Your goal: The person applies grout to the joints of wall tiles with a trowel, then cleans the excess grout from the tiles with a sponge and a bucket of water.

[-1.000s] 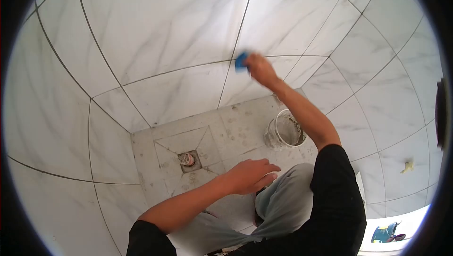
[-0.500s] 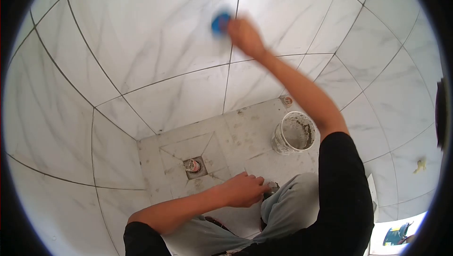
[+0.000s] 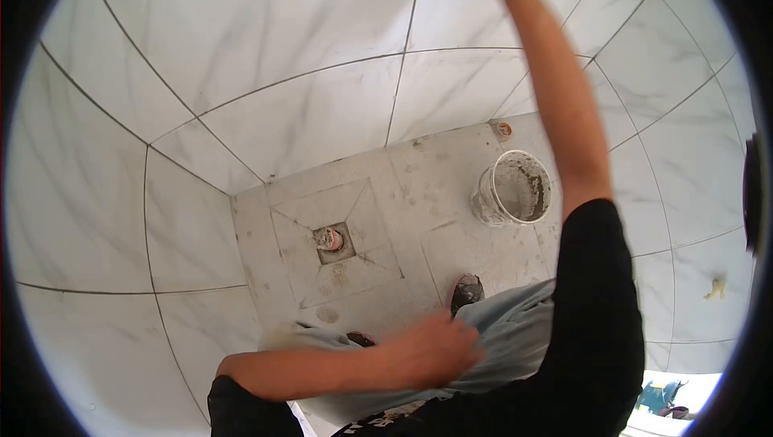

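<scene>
My left hand (image 3: 439, 350) is over my grey trousers (image 3: 507, 328), near the knee, and motion smears its fingers. My right arm (image 3: 564, 107) reaches up along the marbled white wall tiles (image 3: 322, 14), and its hand lies beyond the top edge of the view. Whatever that hand holds is out of sight too. Below the right forearm, on the floor, stands a white bucket (image 3: 485, 199) with grey residue caked on its inside.
A square drain recess (image 3: 348, 253) with a pipe stub (image 3: 330, 238) interrupts the dusty floor. Another small pipe opening (image 3: 504, 129) sits by the wall base. My dark shoe (image 3: 466, 292) shows beside my knee. Tiled walls rise on the left and right.
My right hand, earlier holding a round blue tool at the wall, has moved up out of view. My left hand has drawn back toward my body. The view has tilted down slightly.
</scene>
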The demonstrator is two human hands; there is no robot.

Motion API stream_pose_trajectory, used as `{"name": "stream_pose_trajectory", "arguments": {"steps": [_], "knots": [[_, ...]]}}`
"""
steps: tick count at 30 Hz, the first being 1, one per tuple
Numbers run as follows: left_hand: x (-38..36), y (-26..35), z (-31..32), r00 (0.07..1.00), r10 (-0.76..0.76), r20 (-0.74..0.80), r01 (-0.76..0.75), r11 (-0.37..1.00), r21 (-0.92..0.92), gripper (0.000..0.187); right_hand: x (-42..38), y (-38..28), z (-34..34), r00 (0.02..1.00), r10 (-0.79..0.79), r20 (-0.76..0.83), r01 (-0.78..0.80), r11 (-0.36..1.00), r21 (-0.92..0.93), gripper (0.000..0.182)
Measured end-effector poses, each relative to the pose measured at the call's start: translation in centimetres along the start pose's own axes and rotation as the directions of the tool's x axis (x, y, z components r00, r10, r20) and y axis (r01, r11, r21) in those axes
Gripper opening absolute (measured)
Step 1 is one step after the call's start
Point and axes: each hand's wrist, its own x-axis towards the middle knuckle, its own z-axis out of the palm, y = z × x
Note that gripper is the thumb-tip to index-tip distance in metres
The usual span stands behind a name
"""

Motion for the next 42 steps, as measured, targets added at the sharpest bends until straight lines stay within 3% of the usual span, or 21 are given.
{"name": "stream_pose_trajectory", "arguments": {"steps": [4, 5, 7, 8, 10, 13, 15, 17, 18, 20, 21, 22, 23, 26, 29, 30, 31, 33, 35, 39, 42], "knots": [[0.2, 0.9, 2.2, 0.984, 0.125, -0.123, -0.135, 0.988, -0.073, 0.024, -21.2, -5.7, 2.3, 0.995, 0.092, 0.046, -0.098, 0.984, 0.147, 0.030], [0.3, 0.9, 2.5, 0.984, 0.124, -0.125, -0.135, 0.987, -0.084, 0.024, -26.3, -7.2, 1.7, 0.960, 0.170, 0.225, -0.202, 0.971, 0.129, 0.044], [0.3, 0.5, 2.2, 0.972, 0.082, 0.221, -0.081, 0.997, -0.014, 0.025, -35.0, -9.5, 0.8, 0.879, 0.226, 0.420, -0.318, 0.934, 0.164, 0.027], [0.3, 0.8, 2.4, 0.971, 0.083, 0.226, -0.083, 0.997, -0.010, 0.025, -37.4, -9.9, -0.7, 0.728, 0.228, 0.647, -0.453, 0.868, 0.204, 0.029], [0.5, 0.6, 2.1, 0.994, 0.064, 0.086, -0.060, 0.997, -0.046, 0.025, -35.0, -10.2, -2.7, 0.813, 0.280, 0.511, -0.449, 0.860, 0.243, 0.031], [0.2, 0.0, 2.6, 0.993, 0.041, 0.112, -0.036, 0.998, -0.046, 0.025, -24.5, -8.9, -3.9, 0.895, 0.418, 0.156, -0.444, 0.870, 0.214, 0.042], [0.4, -1.0, 3.5, 0.997, 0.046, 0.063, -0.040, 0.996, -0.082, 0.020, -18.2, -7.1, -3.3, 0.939, 0.343, -0.033, -0.333, 0.928, 0.167, 0.044], [0.7, -1.5, 3.3, 0.999, 0.041, 0.000, -0.040, 0.993, -0.111, 0.016, -18.6, -6.1, -1.6, 0.941, 0.339, -0.013, -0.332, 0.928, 0.170, 0.046], [1.3, -1.8, 2.4, 0.989, -0.003, 0.148, 0.018, 0.994, -0.104, 0.021, -19.1, -6.0, -0.9, 0.944, 0.329, 0.004, -0.324, 0.929, 0.176, 0.047], [1.5, -2.3, 1.8, 0.956, -0.043, 0.289, 0.070, 0.994, -0.085, 0.026, -33.7, -6.8, 1.6, 0.871, 0.261, 0.417, -0.320, 0.944, 0.077, 0.040], [1.6, -2.7, 1.9, 0.960, -0.052, 0.277, 0.074, 0.995, -0.068, 0.026, -37.4, -8.7, 0.5, 0.734, 0.241, 0.635, -0.341, 0.939, 0.039, 0.031], [1.5, -2.9, 2.2, 0.961, -0.068, 0.268, 0.086, 0.995, -0.054, 0.026, -38.9, -10.6, -1.6, 0.553, 0.290, 0.781, -0.562, 0.822, 0.092, 0.020], [1.4, -3.2, 2.4, 0.961, -0.080, 0.265, 0.097, 0.994, -0.053, 0.026, -38.9, -11.9, -2.1, 0.558, 0.283, 0.780, -0.562, 0.821, 0.104, 0.020], [1.7, -3.4, 3.0, 0.940, -0.043, 0.338, 0.080, 0.992, -0.095, 0.025, -37.9, -10.5, -4.9, 0.371, 0.859, 0.353, -0.923, 0.298, 0.246, 0.014], [0.7, -4.2, 2.5, 0.968, -0.039, 0.248, 0.062, 0.994, -0.086, 0.024, -35.5, 0.0, -7.0, -0.030, 0.983, -0.181, -0.861, 0.067, 0.504, 0.023], [0.3, -4.5, 2.7, 0.977, -0.068, 0.204, 0.089, 0.992, -0.095, 0.025, -34.6, 3.7, -8.5, -0.039, 0.968, -0.248, -0.853, 0.097, 0.512, 0.023], [-0.2, -4.8, 2.6, 0.983, -0.099, 0.152, 0.115, 0.988, -0.103, 0.026, -33.1, 7.3, -10.2, -0.043, 0.950, -0.311, -0.844, 0.132, 0.520, 0.024], [-0.7, -5.5, 2.0, 0.981, -0.115, 0.159, 0.131, 0.987, -0.095, 0.028, -30.7, 14.0, -11.6, 0.258, 0.881, -0.396, -0.772, 0.434, 0.463, 0.040], [-0.7, -5.6, 1.5, 0.974, -0.135, 0.180, 0.158, 0.981, -0.117, 0.029, -26.7, 17.2, -12.0, 0.562, 0.659, -0.501, -0.708, 0.696, 0.121, 0.048], [0.5, -6.5, 1.6, 0.972, -0.124, 0.201, 0.157, 0.975, -0.159, 0.031, -28.2, 22.8, -11.1, 0.686, 0.573, -0.449, -0.715, 0.647, -0.266, 0.044], [1.6, -7.6, 1.6, 0.970, -0.109, 0.219, 0.148, 0.974, -0.171, 0.032, -34.4, 21.4, -8.7, 0.738, 0.575, -0.352, -0.666, 0.704, -0.247, 0.030]]}}
